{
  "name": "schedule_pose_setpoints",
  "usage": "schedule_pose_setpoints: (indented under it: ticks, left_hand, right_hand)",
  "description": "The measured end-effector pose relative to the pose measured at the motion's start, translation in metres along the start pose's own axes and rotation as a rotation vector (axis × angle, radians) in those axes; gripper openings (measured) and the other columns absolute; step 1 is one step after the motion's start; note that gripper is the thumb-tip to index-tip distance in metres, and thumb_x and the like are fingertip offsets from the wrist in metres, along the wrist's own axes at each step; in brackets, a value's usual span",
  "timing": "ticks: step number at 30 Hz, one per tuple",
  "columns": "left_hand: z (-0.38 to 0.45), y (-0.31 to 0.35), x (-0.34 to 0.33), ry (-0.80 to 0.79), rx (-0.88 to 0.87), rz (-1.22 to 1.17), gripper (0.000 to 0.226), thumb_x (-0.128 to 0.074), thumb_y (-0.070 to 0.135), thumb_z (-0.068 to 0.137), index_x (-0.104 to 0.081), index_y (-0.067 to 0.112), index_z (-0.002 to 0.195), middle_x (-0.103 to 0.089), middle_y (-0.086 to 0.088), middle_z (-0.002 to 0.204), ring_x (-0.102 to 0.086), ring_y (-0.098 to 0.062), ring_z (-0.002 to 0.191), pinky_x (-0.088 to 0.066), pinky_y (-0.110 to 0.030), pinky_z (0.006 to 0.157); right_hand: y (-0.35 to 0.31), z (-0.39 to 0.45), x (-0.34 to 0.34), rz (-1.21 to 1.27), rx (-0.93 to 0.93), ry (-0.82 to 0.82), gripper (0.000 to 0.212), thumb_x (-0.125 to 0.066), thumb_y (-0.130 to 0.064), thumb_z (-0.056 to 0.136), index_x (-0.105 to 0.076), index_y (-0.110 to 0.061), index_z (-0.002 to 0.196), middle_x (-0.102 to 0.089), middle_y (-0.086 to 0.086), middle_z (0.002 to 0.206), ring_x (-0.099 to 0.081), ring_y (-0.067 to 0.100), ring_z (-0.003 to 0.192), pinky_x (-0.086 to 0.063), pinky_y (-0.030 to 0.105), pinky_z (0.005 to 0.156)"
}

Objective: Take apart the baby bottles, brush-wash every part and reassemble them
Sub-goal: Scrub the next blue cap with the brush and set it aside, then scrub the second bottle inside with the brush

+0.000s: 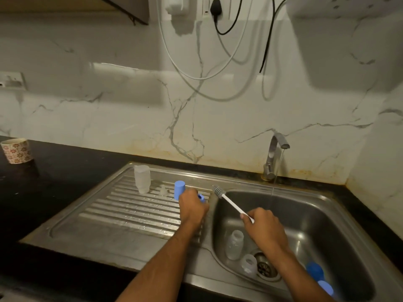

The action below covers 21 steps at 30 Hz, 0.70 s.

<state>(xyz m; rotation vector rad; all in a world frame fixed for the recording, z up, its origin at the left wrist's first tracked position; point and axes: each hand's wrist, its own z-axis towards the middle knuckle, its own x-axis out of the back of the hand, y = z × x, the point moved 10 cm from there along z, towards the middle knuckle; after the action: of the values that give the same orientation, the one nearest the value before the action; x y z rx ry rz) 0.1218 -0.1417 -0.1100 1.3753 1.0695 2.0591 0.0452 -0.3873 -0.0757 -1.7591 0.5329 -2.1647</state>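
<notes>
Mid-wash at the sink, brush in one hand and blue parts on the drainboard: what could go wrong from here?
1. The tap is running into the basin where a bottle and blue parts lie near the drain; small parts could wash toward it.
2. The left hand sets a blue ring close to the cap and the small nipple; a nudge could tip them.
3. The brush in the right hand points at the drainboard and may flick dirty water onto washed parts.

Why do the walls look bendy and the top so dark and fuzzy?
Head view: the wide lens curves the counter edge and wall; the light is dim and yellowish; upper corners are soft and shadowed; the tile shows a glare streak; the left hand is slightly blurred.
</notes>
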Motion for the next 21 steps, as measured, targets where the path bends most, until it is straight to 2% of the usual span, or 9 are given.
schedule_pose_setpoints:
  ticks: [3,7,12,17,21]
  left_hand:
    - [0.006,-0.009,0.001,0.011,0.003,-0.001,0.015,-0.076,0.01,0.085,-0.07,0.01,0.099,-0.072,-0.002,0.096,-0.067,-0.016,0.093,-0.057,-0.029,0.087]
    - [0.018,-0.01,0.001,0.014,0.007,-0.007,0.007,-0.072,0.011,0.09,-0.07,0.011,0.097,-0.07,0.001,0.093,-0.062,-0.01,0.085,-0.046,-0.019,0.076]
    - [0.03,-0.016,0.001,0.047,0.028,0.031,0.012,-0.075,0.012,0.088,-0.07,0.011,0.099,-0.072,-0.004,0.098,-0.066,-0.015,0.089,-0.054,-0.025,0.081]
    - [0.032,-0.018,-0.004,0.051,0.021,0.001,0.009,-0.072,0.008,0.089,-0.069,0.008,0.098,-0.071,-0.005,0.099,-0.063,-0.013,0.088,-0.046,-0.02,0.076]
    - [0.03,-0.017,-0.003,0.061,0.007,-0.005,0.009,-0.073,0.006,0.089,-0.069,0.008,0.097,-0.071,-0.004,0.097,-0.062,-0.013,0.087,-0.045,-0.019,0.076]
  right_hand:
    - [-0.01,0.0,-0.008,-0.007,0.004,-0.01,0.029,-0.056,-0.047,0.101,-0.072,-0.025,0.09,-0.065,-0.01,0.073,-0.061,0.007,0.065,-0.046,0.024,0.054]
    - [-0.018,0.007,-0.011,-0.041,0.001,-0.011,0.031,-0.055,-0.048,0.102,-0.072,-0.025,0.09,-0.064,-0.009,0.073,-0.06,0.005,0.065,-0.036,0.019,0.05]
    - [-0.024,0.015,-0.012,-0.04,0.011,-0.003,0.03,-0.055,-0.046,0.102,-0.073,-0.024,0.093,-0.065,-0.009,0.074,-0.059,0.006,0.064,-0.037,0.019,0.05]
    - [-0.02,0.018,-0.018,-0.059,0.005,0.0,0.032,-0.055,-0.048,0.102,-0.07,-0.025,0.086,-0.062,-0.008,0.07,-0.057,0.007,0.061,-0.038,0.02,0.05]
    - [-0.015,0.018,-0.021,-0.066,-0.001,0.002,0.034,-0.054,-0.048,0.101,-0.067,-0.024,0.082,-0.061,-0.008,0.069,-0.056,0.008,0.061,-0.035,0.021,0.049]
